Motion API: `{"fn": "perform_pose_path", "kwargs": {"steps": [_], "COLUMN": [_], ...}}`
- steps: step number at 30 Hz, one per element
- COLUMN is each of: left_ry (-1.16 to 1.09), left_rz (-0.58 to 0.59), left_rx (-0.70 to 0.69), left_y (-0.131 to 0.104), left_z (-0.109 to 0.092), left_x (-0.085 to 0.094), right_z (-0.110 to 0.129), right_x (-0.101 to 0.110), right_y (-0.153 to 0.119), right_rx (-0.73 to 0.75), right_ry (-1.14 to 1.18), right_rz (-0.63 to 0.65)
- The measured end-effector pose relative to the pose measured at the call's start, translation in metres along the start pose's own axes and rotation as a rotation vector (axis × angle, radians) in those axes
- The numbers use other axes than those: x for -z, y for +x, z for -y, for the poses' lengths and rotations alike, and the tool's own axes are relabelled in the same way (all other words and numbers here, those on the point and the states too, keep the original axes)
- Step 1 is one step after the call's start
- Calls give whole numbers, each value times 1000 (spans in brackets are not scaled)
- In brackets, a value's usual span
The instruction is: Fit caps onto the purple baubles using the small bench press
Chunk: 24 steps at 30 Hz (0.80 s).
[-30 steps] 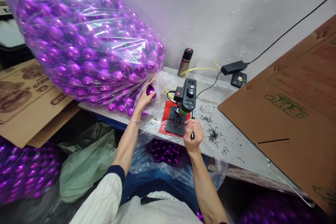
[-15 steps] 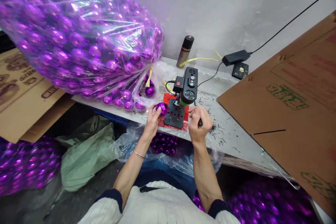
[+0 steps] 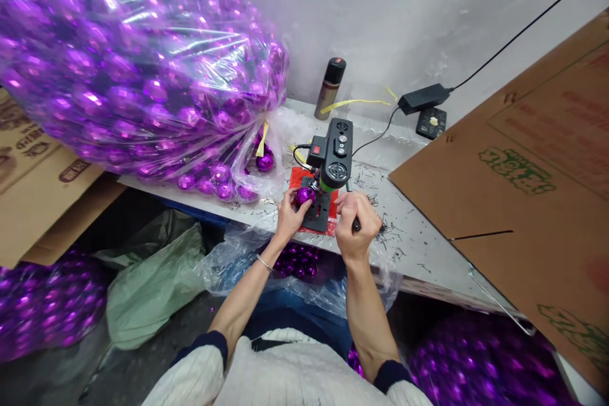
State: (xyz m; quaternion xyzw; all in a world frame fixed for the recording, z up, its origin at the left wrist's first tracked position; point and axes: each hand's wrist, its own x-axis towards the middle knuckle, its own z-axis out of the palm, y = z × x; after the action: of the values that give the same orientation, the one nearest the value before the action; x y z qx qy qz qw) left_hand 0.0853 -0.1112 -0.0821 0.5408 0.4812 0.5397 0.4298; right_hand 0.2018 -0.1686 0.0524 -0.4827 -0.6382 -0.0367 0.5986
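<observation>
Pale wall (image 3: pixel 390 13) is rising behind a white worktop (image 3: pixel 409 247). Leftmost, a clear bag (image 3: pixel 143 63) is bulging with purple balls (image 3: pixel 90 101). Next, the left hand (image 3: pixel 289 216) is grasping one faceted ball (image 3: pixel 305 195) over the black base plate (image 3: pixel 316 221), just beside the machine (image 3: pixel 339 146); whether it is touching either, I cannot tell. Farther right, the right hand (image 3: pixel 356 222) is clenching a black-ended handle (image 3: pixel 356 224). Positioning the ball is apparently the step in hand; the next move is probably calling for steadiness there and a controlled right hand.
</observation>
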Motion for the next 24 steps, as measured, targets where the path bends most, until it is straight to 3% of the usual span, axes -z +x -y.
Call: {"fn": "perform_pose_path", "kwargs": {"steps": [11, 18, 24], "left_ry": [383, 318, 275], "left_rz": [137, 193, 221], "left_rx": [-244, -295, -317], "left_y": [-7, -4, -6], "left_z": [10, 15, 13], "left_x": [1, -2, 1], "right_z": [-2, -4, -20], "right_x": [1, 2, -11], "right_y": [-4, -11, -41], "right_rx": [38, 72, 90], "right_ry": [-29, -62, -46], "right_rz": [13, 25, -24]}}
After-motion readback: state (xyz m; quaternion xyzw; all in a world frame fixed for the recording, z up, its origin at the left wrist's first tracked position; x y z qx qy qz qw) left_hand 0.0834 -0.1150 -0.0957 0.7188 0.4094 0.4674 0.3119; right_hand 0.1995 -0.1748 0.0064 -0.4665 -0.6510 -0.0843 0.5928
